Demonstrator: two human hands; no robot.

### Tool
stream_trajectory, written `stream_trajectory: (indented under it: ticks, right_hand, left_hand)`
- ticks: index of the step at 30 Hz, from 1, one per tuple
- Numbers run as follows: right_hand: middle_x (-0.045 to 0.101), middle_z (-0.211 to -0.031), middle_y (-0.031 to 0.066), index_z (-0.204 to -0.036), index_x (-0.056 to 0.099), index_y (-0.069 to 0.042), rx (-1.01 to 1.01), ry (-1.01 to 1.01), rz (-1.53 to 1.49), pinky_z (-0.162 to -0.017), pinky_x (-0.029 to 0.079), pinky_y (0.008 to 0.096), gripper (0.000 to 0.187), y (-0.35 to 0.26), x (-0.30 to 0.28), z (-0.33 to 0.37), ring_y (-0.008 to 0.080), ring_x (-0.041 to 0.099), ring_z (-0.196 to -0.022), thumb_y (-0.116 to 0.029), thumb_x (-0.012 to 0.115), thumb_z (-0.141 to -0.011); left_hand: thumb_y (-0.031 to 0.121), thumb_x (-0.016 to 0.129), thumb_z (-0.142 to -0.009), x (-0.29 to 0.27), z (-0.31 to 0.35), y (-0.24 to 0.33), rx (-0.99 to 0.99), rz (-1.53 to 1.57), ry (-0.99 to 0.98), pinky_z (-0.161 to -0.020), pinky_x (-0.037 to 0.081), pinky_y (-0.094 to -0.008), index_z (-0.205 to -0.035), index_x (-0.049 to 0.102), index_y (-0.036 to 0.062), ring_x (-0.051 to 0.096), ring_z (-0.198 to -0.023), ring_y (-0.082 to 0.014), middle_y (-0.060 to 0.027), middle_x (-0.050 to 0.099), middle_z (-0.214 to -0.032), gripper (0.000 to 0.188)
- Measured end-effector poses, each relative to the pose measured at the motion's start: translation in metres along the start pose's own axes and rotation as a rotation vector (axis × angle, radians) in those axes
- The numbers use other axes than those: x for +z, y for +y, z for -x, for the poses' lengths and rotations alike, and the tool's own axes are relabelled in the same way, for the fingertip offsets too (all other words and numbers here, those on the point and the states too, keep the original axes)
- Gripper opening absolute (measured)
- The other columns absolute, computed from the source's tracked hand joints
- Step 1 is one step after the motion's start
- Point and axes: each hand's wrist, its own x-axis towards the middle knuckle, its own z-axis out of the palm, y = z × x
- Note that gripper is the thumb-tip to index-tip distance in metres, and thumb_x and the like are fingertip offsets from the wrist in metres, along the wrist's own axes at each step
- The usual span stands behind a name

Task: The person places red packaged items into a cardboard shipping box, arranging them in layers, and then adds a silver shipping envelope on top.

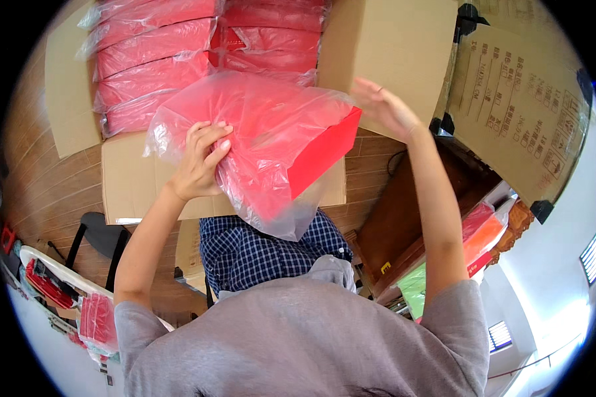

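A red box-shaped bundle in a clear plastic bag is tilted over the front flap of an open carton. My left hand grips the gathered plastic on its left side, thumb and fingers closed on the bag. At the right end a bare red side shows outside the plastic. My right hand is raised just beyond that corner, apart from it, fingers stretched out and slightly blurred. Inside the carton, several red plastic-wrapped packs lie in two columns.
To the right stands a closed cardboard box with dark corner guards. Below it are a brown wooden cabinet and colourful packs. A dark stool and a white table with red items are at the lower left.
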Motion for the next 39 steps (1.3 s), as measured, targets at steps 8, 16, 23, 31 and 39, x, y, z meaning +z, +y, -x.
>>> stream_trajectory:
  ticks: [8, 16, 23, 31, 39]
  right_hand:
    - [0.057, -0.120, 0.0102, -0.120, 0.052, 0.003, -0.186, 0.304, -0.157, -0.093, 0.042, 0.0312, 0.041, 0.069, 0.063, -0.008, 0.0160, 0.052, -0.108, -0.027, 0.052, -0.093]
    - [0.052, -0.074, -0.0024, -0.082, 0.054, -0.009, -0.659, 0.924, -0.676, -0.061, 0.039, 0.0238, 0.018, 0.045, 0.058, 0.011, 0.0069, 0.045, -0.066, -0.023, 0.052, -0.094]
    - [0.040, -0.129, 0.0170, -0.129, 0.041, -0.003, -0.703, 0.516, 1.456, -0.102, 0.028, 0.0424, 0.075, -0.041, 0.161, 0.124, 0.0302, 0.038, -0.121, -0.015, 0.074, -0.063]
    - [0.031, -0.138, 0.0286, -0.142, 0.030, -0.016, -0.692, 0.458, 2.101, -0.102, 0.029, 0.0490, 0.088, 0.022, 0.137, 0.065, 0.0398, 0.036, -0.123, -0.021, 0.071, -0.064]
    - [0.044, -0.117, 0.0222, -0.144, 0.024, -0.014, -0.609, 0.294, 1.905, -0.088, 0.035, 0.0440, 0.102, 0.020, 0.137, 0.052, 0.0355, 0.043, -0.109, -0.023, 0.077, -0.058]
  left_hand:
    - [0.008, 0.074, -0.060, 0.004, -0.005, 0.018, -0.015, -0.023, -0.068, -0.096, 0.035, -0.0547, -0.130, 0.031, 0.0202, 0.045, -0.118, -0.0353, -0.0146, 0.043, -0.129, 0.084]
    - [0.005, 0.071, -0.059, 0.026, -0.030, 0.021, -0.015, -0.066, -0.031, -0.099, 0.034, -0.0525, -0.132, 0.032, 0.0190, 0.043, -0.119, -0.0343, -0.0141, 0.043, -0.130, 0.084]
    - [0.018, 0.073, -0.059, 0.061, -0.116, 0.059, -0.186, -0.093, -0.236, -0.097, 0.033, -0.0485, -0.134, 0.041, 0.0100, 0.043, -0.115, -0.0318, -0.0129, 0.046, -0.123, 0.082]
    - [0.023, 0.068, -0.067, 0.090, -0.121, 0.053, -0.228, -0.054, -0.290, -0.098, 0.031, -0.0469, -0.139, 0.032, 0.0052, 0.042, -0.118, -0.0296, -0.0151, 0.044, -0.129, 0.082]
    - [0.036, 0.074, -0.062, 0.092, -0.092, 0.038, -0.321, -0.117, -0.294, -0.110, 0.016, -0.0518, -0.143, 0.017, 0.0004, 0.025, -0.133, -0.0346, -0.0191, 0.027, -0.142, 0.105]
